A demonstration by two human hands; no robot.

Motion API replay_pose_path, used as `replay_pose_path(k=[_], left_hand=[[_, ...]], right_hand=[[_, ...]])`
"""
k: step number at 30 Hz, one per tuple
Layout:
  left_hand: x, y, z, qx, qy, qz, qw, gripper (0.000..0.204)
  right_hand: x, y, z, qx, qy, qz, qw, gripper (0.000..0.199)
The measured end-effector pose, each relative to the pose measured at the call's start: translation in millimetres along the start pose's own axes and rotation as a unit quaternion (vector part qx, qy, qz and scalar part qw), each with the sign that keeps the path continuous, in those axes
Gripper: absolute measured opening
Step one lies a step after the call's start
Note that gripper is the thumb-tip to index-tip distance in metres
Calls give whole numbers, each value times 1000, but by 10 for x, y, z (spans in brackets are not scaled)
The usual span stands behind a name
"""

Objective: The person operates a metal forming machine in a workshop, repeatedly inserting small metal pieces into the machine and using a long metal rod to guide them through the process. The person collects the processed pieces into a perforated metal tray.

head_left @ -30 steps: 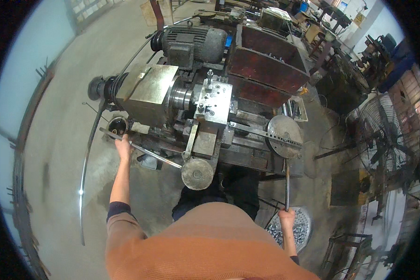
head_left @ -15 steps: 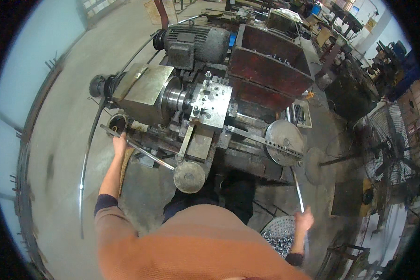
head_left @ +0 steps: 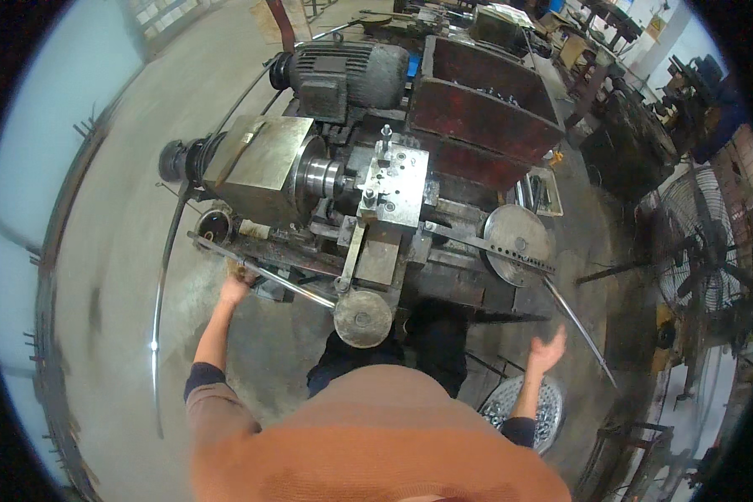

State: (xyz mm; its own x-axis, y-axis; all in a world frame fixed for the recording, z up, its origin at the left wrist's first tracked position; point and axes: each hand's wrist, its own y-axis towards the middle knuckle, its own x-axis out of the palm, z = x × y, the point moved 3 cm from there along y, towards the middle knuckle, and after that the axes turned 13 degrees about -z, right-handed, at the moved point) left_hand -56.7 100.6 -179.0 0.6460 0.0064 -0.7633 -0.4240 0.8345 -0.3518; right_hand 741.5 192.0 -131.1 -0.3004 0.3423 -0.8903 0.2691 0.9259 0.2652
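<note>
A greasy lathe-like machine stands before me, with a grey headstock (head_left: 263, 155), a shiny spindle (head_left: 322, 178) and a metal tool block (head_left: 397, 188) on its slide. My left hand (head_left: 237, 287) is at the left, just under the bare metal lever (head_left: 284, 283) that runs to a round weight (head_left: 363, 319). Its fingers are partly hidden, so their grip is unclear. To the right, my right hand (head_left: 547, 351) is open, thumb apart, with nothing in it. Beside it, clear of the hand, slants the handle rod (head_left: 584, 335) below a round disc (head_left: 519, 244).
A basket (head_left: 552, 410) of small metal parts stands at lower right, by my right forearm. Behind the machine are an electric motor (head_left: 343, 77) and a dark red bin (head_left: 485, 117). A round pot (head_left: 215, 222) sits left; a fan (head_left: 699, 226) stands far right.
My right hand has let go of the handle rod, whose lower end has swung outward to the right. The tool block has shifted right, away from the spindle. My left hand has moved down below its lever.
</note>
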Motion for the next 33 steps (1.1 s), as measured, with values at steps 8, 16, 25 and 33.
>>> replay_pose_path(k=[8,16,25,33], left_hand=[[750,104,263,-89,233,8,968,40],[692,218,11,-1,329,-92,940,37],[202,-103,78,-43,122,-218,967,44],[-1846,-1428,458,56,57,298,951,40]], right_hand=[[337,-739,-1163,-33,157,-306,938,41],[12,-242,-1840,-120,229,-320,911,36],[-432,701,-3873,-436,277,-217,828,35],[53,749,-5536,-491,51,-328,805,27]])
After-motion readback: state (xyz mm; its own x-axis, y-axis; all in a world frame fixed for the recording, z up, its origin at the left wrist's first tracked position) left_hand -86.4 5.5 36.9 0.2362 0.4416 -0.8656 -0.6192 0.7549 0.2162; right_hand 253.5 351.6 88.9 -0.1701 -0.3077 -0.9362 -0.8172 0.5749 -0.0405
